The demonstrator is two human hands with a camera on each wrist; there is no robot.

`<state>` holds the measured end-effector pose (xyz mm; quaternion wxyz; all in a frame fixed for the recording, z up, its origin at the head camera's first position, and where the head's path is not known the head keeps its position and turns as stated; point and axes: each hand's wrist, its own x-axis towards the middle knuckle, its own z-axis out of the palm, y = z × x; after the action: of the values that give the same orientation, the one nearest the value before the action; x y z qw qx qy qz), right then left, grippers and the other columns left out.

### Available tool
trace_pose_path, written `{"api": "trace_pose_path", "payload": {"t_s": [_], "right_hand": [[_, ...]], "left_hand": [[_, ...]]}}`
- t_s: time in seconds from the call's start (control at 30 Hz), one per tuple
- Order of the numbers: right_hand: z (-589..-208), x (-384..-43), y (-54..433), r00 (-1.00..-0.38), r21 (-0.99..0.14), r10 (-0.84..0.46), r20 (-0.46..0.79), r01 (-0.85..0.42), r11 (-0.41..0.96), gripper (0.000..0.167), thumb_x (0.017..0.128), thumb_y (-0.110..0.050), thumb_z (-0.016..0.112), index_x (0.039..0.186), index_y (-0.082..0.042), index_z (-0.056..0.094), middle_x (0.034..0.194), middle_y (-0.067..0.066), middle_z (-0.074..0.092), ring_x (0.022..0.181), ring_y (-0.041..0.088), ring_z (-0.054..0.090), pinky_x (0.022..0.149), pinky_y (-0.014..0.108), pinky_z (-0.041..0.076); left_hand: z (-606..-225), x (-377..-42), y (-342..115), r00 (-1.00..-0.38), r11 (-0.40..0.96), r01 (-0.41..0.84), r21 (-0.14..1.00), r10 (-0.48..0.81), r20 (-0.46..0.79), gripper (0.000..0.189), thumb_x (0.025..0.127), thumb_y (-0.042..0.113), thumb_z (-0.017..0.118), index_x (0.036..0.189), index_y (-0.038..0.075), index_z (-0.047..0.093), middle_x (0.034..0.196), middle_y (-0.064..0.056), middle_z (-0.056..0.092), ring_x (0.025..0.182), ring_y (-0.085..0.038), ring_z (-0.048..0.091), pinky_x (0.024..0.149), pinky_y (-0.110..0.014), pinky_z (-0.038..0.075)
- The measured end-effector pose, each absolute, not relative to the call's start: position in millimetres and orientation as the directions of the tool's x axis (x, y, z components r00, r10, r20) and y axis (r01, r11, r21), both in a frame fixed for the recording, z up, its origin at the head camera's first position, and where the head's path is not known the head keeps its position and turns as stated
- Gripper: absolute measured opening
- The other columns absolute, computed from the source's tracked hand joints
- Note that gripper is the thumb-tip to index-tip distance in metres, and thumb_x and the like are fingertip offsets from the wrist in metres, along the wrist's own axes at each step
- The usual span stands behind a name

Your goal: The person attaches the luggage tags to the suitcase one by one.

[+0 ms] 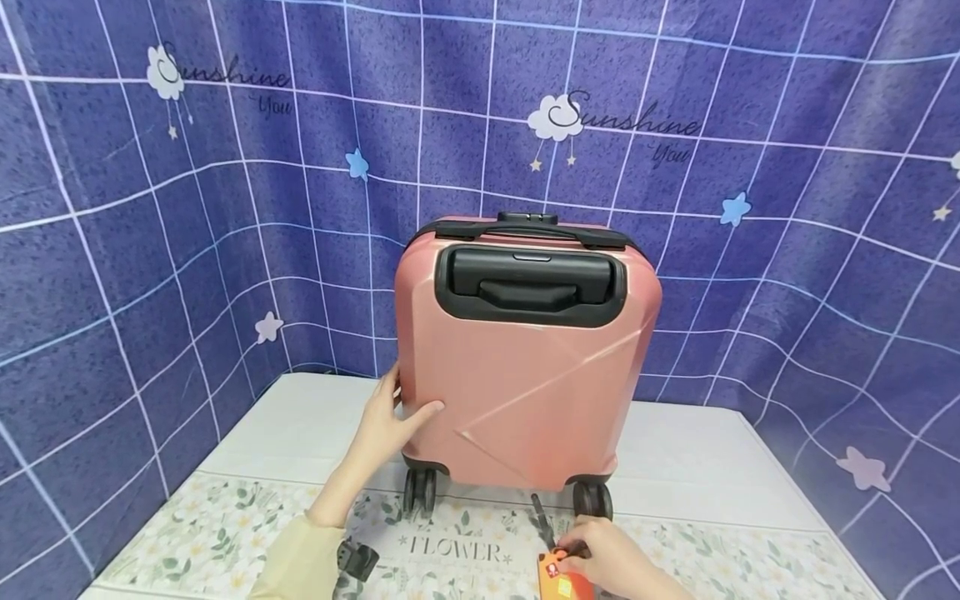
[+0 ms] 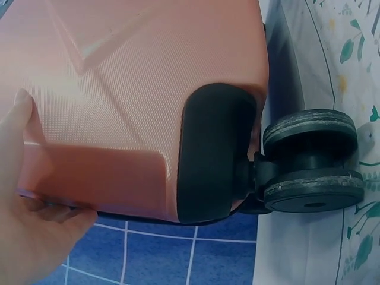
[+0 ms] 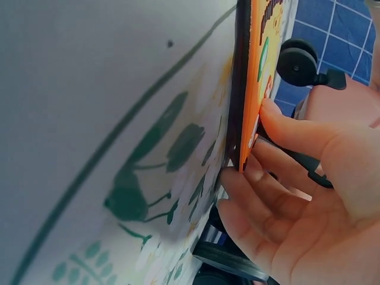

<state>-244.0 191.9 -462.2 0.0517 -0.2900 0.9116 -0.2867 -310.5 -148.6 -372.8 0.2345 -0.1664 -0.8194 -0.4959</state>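
Deep blue curtain (image 1: 465, 67) with a pale grid, clouds and stars hung behind and on both sides of the white-and-floral surface (image 1: 690, 475). My right hand (image 1: 603, 554) pinched an orange tag (image 1: 564, 588) between thumb and fingers, partly covering it, low in front of the suitcase near its right wheel (image 1: 594, 500); that forearm came in from the lower right. My left hand (image 1: 392, 422) gripped the pink suitcase (image 1: 525, 383) at its lower left side, thumb along the face, fingers bent round the edge, the wrist rising from a pale yellow sleeve (image 1: 300, 562). A black strap (image 1: 542, 520) ran from the tag toward the suitcase's bottom edge. The left wheel (image 1: 418, 490) stood below my left hand. Standing upright, the suitcase blocked part of the curtain; a black pull handle (image 1: 531, 279) sat recessed near its top, below a carry handle (image 1: 528, 228).
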Motion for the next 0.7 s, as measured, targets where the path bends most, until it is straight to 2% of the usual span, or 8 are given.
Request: {"api": "trace_pose_path", "payload": {"t_s": [0.13, 0.27, 0.47, 0.7], "right_hand": [[-464.9, -245.4, 194.1, -0.794, -0.524, -0.597, 0.116, -0.560, 0.643, 0.026, 0.081, -0.030, 0.072, 0.092, -0.007, 0.075, 0.083, -0.005, 0.064, 0.072, -0.002, 0.055, 0.059, 0.021, 0.046], [-465.7, -247.6, 193.8, -0.784, -0.537, -0.612, 0.106, -0.563, 0.628, 0.021, 0.082, -0.023, 0.071, 0.094, -0.006, 0.074, 0.084, -0.005, 0.064, 0.073, -0.001, 0.055, 0.060, 0.021, 0.047], [-463.6, -248.2, 191.3, -0.834, -0.613, -0.550, 0.037, -0.454, 0.647, 0.011, 0.080, -0.015, 0.073, 0.090, -0.009, 0.073, 0.082, -0.006, 0.065, 0.073, 0.002, 0.059, 0.062, 0.022, 0.050], [-465.8, -248.3, 195.8, -0.864, -0.723, -0.503, 0.009, -0.353, 0.594, 0.013, 0.079, -0.019, 0.074, 0.085, -0.008, 0.069, 0.078, -0.002, 0.068, 0.064, 0.001, 0.057, 0.059, 0.021, 0.047]], "left_hand": [[-372.8, -310.7, -149.0, -0.833, 0.448, 0.507, 0.736, 0.035, 0.552, 0.089, 0.078, 0.034, 0.076, 0.148, 0.010, 0.025, 0.143, -0.015, 0.038, 0.129, -0.032, 0.043, 0.104, -0.044, 0.040], [-372.9, -309.3, -151.4, -0.839, 0.455, 0.494, 0.741, 0.026, 0.544, 0.090, 0.078, 0.034, 0.076, 0.148, 0.010, 0.024, 0.144, -0.015, 0.037, 0.129, -0.031, 0.043, 0.104, -0.044, 0.040], [-372.5, -309.1, -153.0, -0.844, 0.446, 0.489, 0.750, 0.024, 0.536, 0.091, 0.079, 0.034, 0.075, 0.149, 0.011, 0.022, 0.145, -0.014, 0.035, 0.130, -0.031, 0.041, 0.105, -0.043, 0.039], [-374.2, -312.0, -150.3, -0.837, 0.459, 0.498, 0.736, 0.033, 0.546, 0.091, 0.079, 0.031, 0.076, 0.148, 0.006, 0.022, 0.144, -0.018, 0.036, 0.129, -0.035, 0.043, 0.104, -0.045, 0.039]]}}
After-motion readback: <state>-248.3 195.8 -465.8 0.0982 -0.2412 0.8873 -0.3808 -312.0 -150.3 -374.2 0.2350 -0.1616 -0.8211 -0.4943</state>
